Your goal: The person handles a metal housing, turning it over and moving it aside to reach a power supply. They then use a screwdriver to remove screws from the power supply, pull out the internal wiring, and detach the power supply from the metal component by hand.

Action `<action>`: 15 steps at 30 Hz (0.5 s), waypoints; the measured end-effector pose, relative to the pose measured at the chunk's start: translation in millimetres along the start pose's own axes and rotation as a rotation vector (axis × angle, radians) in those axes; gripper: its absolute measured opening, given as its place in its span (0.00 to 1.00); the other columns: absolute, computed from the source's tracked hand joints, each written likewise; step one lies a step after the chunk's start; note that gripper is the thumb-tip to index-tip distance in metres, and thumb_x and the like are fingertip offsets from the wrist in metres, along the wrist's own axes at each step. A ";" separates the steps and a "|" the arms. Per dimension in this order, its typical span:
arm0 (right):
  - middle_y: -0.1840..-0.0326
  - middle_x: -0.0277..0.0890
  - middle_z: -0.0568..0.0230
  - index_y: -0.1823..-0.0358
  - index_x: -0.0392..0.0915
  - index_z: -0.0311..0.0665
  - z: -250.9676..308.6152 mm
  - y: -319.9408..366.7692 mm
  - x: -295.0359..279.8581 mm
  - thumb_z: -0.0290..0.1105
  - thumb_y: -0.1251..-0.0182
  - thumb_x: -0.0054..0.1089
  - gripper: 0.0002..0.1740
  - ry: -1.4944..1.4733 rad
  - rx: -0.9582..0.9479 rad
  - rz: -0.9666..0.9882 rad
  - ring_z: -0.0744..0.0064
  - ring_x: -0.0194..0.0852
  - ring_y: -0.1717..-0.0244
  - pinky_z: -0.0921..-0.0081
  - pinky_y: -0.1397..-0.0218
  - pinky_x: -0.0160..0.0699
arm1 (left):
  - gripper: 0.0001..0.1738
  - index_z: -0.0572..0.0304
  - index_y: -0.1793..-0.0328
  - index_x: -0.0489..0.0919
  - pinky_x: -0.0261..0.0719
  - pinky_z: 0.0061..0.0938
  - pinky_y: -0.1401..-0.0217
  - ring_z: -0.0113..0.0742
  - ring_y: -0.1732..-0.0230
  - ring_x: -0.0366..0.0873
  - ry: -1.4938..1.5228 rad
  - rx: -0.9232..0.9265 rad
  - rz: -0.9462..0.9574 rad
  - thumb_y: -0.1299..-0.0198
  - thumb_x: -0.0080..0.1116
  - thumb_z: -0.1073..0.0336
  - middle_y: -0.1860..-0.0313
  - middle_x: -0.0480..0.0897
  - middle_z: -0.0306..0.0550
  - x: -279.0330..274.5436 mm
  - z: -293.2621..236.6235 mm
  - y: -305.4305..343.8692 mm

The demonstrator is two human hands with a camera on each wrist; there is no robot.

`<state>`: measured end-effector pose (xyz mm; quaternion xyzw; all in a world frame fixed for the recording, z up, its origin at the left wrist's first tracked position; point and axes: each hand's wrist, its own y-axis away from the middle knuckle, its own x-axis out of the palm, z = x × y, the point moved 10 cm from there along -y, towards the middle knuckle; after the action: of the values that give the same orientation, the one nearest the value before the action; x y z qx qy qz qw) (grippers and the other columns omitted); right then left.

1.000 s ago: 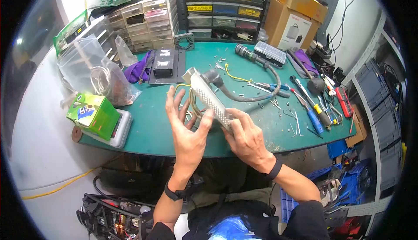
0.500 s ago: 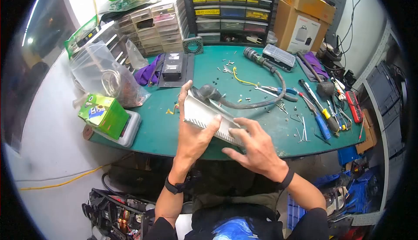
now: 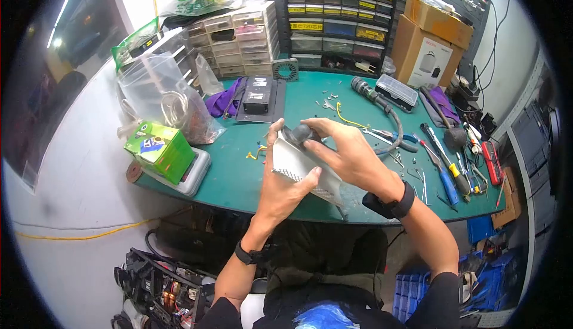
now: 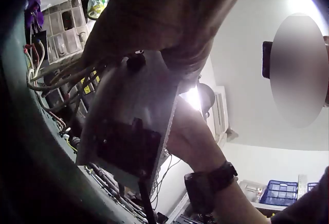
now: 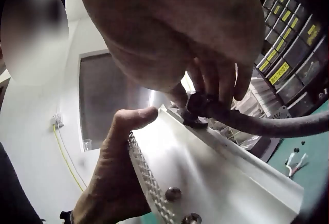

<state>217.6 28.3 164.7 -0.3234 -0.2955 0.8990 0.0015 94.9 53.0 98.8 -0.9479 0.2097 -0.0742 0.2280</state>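
My left hand [image 3: 280, 192] holds a pale metal bracket [image 3: 289, 157] with a perforated side, tilted above the bench's near edge. Its thumb lies over the perforated edge, and its fingers are behind the bracket. At the bracket's upper end, my right hand [image 3: 358, 153] grips a black elbow cable connector [image 3: 300, 133] between thumb and fingers. In the right wrist view a thick grey cable [image 5: 267, 123] runs off from that connector, and two screw heads [image 5: 174, 193] show on the bracket. The left wrist view shows loose wires [image 4: 46, 86] hanging from the bracket's underside.
The green bench mat [image 3: 239, 180] carries pliers [image 3: 391, 138], screwdrivers [image 3: 439, 171], hex keys and scattered screws at right. A green box [image 3: 158, 153] on a grey case stands at left. Behind are a black module [image 3: 258, 95], a small fan [image 3: 285, 69] and drawer cabinets [image 3: 340, 25].
The bracket has turned to show its smooth face. My left hand now wraps it from behind. My right hand let go of the lower end and moved up to the connector. The head view shifted left.
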 end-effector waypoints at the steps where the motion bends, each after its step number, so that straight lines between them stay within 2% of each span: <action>1: 0.45 0.84 0.40 0.38 0.77 0.28 -1.2 -3.8 1.5 0.29 0.28 0.66 0.21 0.001 -0.006 0.006 0.42 0.84 0.44 0.58 0.41 0.83 | 0.57 0.52 0.12 0.48 0.78 0.37 0.30 0.41 0.32 0.73 0.022 -0.010 -0.012 0.42 0.72 0.74 0.29 0.71 0.53 -2.1 1.8 0.7; 3: 0.49 0.85 0.41 0.39 0.78 0.28 -3.5 -8.6 9.1 0.29 0.29 0.67 0.20 0.047 -0.054 0.040 0.42 0.86 0.48 0.59 0.46 0.84 | 0.57 0.52 0.12 0.48 0.78 0.37 0.29 0.42 0.31 0.73 0.046 -0.020 -0.031 0.42 0.72 0.74 0.29 0.70 0.53 -9.0 5.6 2.8; 6: 0.49 0.85 0.41 0.40 0.78 0.29 -3.3 -9.0 16.2 0.29 0.30 0.68 0.20 0.017 -0.072 0.004 0.41 0.86 0.48 0.58 0.46 0.84 | 0.58 0.52 0.12 0.46 0.76 0.36 0.28 0.41 0.31 0.72 0.040 -0.011 -0.016 0.42 0.72 0.74 0.28 0.70 0.52 -13.4 8.4 3.3; 8: 0.46 0.84 0.41 0.38 0.77 0.29 -2.8 -5.0 19.9 0.31 0.31 0.69 0.23 0.047 -0.062 0.013 0.40 0.84 0.46 0.56 0.43 0.84 | 0.59 0.53 0.12 0.44 0.75 0.36 0.27 0.40 0.31 0.73 0.149 -0.003 -0.018 0.41 0.72 0.75 0.29 0.70 0.52 -12.4 9.9 5.4; 12: 0.44 0.82 0.40 0.36 0.75 0.31 -9.6 11.1 20.8 0.31 0.31 0.69 0.25 0.108 -0.052 0.021 0.38 0.83 0.45 0.55 0.43 0.83 | 0.58 0.54 0.12 0.43 0.78 0.36 0.29 0.40 0.32 0.74 0.089 -0.012 -0.009 0.41 0.71 0.75 0.30 0.71 0.52 -11.0 5.0 12.6; 15: 0.45 0.82 0.40 0.36 0.75 0.31 -12.9 19.7 18.5 0.31 0.30 0.68 0.24 0.124 -0.025 0.029 0.38 0.83 0.46 0.55 0.44 0.83 | 0.61 0.55 0.12 0.43 0.78 0.36 0.29 0.40 0.31 0.74 0.103 -0.023 -0.014 0.43 0.75 0.73 0.29 0.70 0.52 -7.9 5.2 13.0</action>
<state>214.2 22.5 135.5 -0.3828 -0.3016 0.8732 0.0028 84.3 48.0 87.8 -0.9468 0.2153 -0.1220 0.2056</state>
